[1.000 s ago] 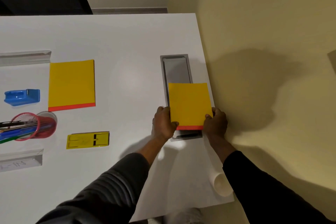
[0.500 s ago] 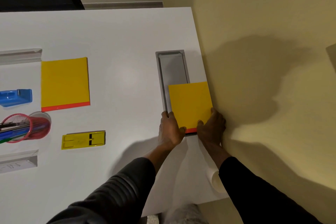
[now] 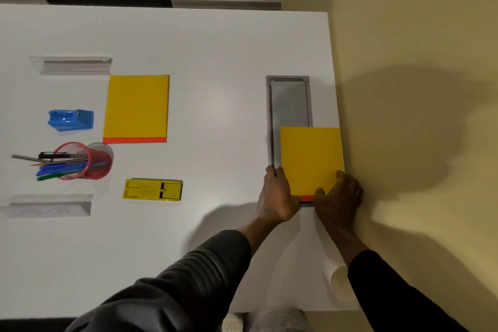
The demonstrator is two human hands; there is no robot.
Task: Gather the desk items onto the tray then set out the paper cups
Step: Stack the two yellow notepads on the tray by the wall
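Note:
A yellow notepad with an orange-red bottom strip lies across the near end of a narrow grey tray by the table's right edge. My left hand rests at the pad's lower left corner and the tray's side. My right hand lies over the pad's lower right corner, fingers on its surface. A second yellow notepad lies at the left, with a blue stapler, a tipped red mesh pen cup spilling pens, and a yellow box. A stack of white paper cups lies at the near right corner.
Two clear acrylic holders sit at the left of the white table. The table's right edge runs just beside the tray, with a yellow floor beyond. A dark panel stands at the far wall.
Both hands slid the notepad slightly right and down over the tray's near end; my right hand moved from the pad's edge onto its lower corner. The camera shifted right.

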